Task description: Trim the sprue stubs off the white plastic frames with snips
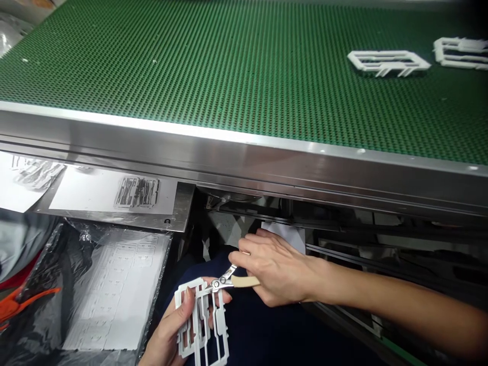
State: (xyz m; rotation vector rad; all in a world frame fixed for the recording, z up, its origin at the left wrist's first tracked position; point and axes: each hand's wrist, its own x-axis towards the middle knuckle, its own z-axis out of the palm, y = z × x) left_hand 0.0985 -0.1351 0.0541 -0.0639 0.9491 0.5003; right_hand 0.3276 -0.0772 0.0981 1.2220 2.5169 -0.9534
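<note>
My left hand point(171, 325) grips a white plastic moulded frame point(202, 320) with several parts on its runners, held low over my dark blue lap. My right hand point(274, 269) is closed round a small pair of cutters point(229, 279) with pale handles. The metal jaws touch the top edge of the frame. Both hands are below the front edge of a green conveyor belt point(229, 66).
Two more white frames point(389, 62) point(463, 52) lie on the belt at the far right. A steel rail point(244, 157) edges the belt. At left, a tray of white sheets point(118, 290) sits in a plastic-lined box, under a printed sheet point(114, 195). An orange tool point(26, 302) lies at far left.
</note>
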